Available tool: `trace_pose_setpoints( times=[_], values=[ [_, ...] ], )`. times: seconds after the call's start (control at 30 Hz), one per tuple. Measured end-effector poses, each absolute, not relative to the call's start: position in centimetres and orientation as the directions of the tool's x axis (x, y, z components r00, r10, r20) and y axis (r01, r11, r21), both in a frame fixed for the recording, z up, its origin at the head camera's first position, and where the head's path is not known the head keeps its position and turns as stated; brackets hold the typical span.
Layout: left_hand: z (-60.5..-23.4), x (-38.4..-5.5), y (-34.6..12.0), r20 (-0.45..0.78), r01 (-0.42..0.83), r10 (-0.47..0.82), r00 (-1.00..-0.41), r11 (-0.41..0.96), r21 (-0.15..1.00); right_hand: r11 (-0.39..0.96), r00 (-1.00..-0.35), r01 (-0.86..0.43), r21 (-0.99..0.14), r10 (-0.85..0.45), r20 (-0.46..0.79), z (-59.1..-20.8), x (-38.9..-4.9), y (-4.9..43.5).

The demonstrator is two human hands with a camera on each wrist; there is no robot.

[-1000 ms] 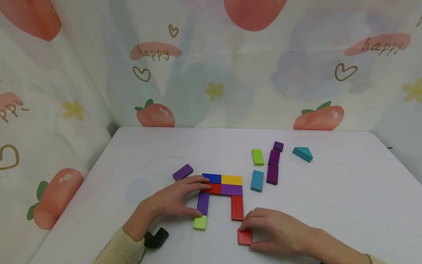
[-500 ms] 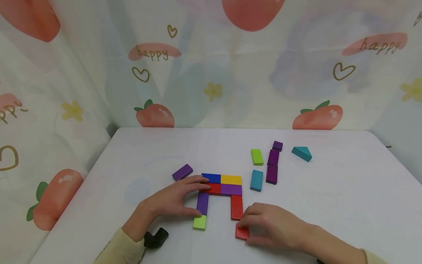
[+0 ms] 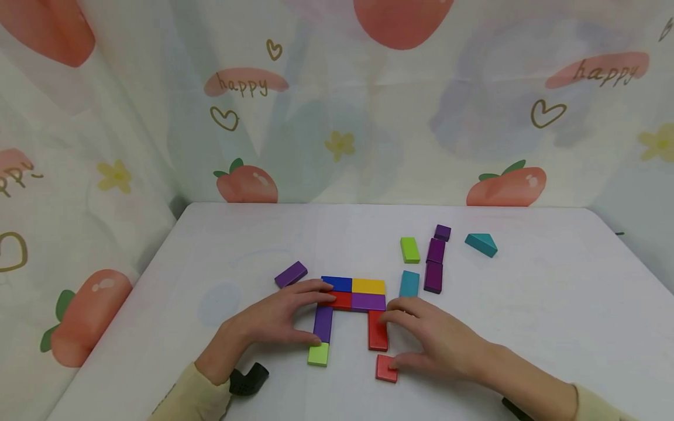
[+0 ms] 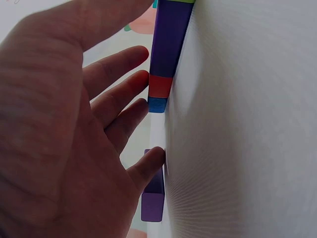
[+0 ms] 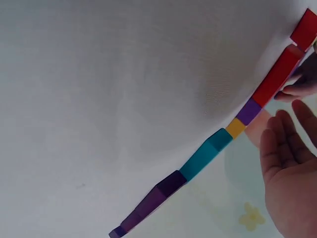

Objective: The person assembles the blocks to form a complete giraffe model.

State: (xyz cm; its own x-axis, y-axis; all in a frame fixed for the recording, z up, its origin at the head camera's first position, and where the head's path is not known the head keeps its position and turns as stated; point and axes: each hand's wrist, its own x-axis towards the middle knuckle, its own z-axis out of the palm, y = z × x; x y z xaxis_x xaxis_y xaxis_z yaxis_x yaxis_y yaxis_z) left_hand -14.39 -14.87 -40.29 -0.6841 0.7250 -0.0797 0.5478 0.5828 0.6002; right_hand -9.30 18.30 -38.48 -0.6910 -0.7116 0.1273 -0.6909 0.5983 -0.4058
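Observation:
My left hand (image 3: 276,318) rests fingertips on the blue block (image 3: 339,284) and the red block (image 3: 343,301) behind the others. Its thumb touches the seam of a purple block (image 3: 323,325) and a light green block (image 3: 318,355). On the opposite side, my right hand (image 3: 439,342) reaches over with fingers extended. Its fingertips lie at the long red block (image 3: 377,331), and its thumb touches a small red block (image 3: 385,369). A narrow gap separates these two red blocks. Yellow (image 3: 368,286) and purple (image 3: 368,302) blocks complete the arch's top.
A loose purple block (image 3: 291,274) lies at the left. Behind the right hand are a teal block (image 3: 409,284), a green block (image 3: 410,250), a row of dark purple blocks (image 3: 435,251) and a teal triangle (image 3: 481,244). Black straps (image 3: 250,379) show near the wrists.
The small red block slid forward and slightly left, nearer the long red one. My right fingers then left it and moved forward to the long red block. The left hand stays put.

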Motion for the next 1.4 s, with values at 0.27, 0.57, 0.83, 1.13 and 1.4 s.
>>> trace_pose_setpoints(
  times=[0.27,0.57,0.83,1.13,1.4],
  values=[
    [-40.4,-14.4,-14.9,-0.083,0.543,0.723,-0.686,0.585,0.603,0.623,-0.705,-0.675,-0.396,-0.703,0.096,-38.7,-9.8,17.9],
    [-40.3,-14.5,-15.0,-0.087,0.538,0.723,-0.685,0.583,0.609,0.633,-0.713,-0.668,-0.391,-0.695,0.094,-38.6,-10.4,17.6],
    [-40.4,-14.6,-15.0,-0.071,0.553,0.733,-0.677,0.570,0.608,0.450,-0.551,-0.798,-0.401,-0.815,0.183,-38.3,-10.1,18.4],
    [-40.3,-14.5,-14.9,-0.088,0.544,0.723,-0.685,0.589,0.598,0.354,-0.447,-0.848,-0.395,-0.877,0.174,-38.6,-9.3,19.4],
    [-40.4,-14.5,-15.0,-0.093,0.541,0.722,-0.685,0.590,0.599,0.391,-0.458,-0.850,-0.353,-0.880,0.129,-38.7,-9.4,19.4]
  ],
)
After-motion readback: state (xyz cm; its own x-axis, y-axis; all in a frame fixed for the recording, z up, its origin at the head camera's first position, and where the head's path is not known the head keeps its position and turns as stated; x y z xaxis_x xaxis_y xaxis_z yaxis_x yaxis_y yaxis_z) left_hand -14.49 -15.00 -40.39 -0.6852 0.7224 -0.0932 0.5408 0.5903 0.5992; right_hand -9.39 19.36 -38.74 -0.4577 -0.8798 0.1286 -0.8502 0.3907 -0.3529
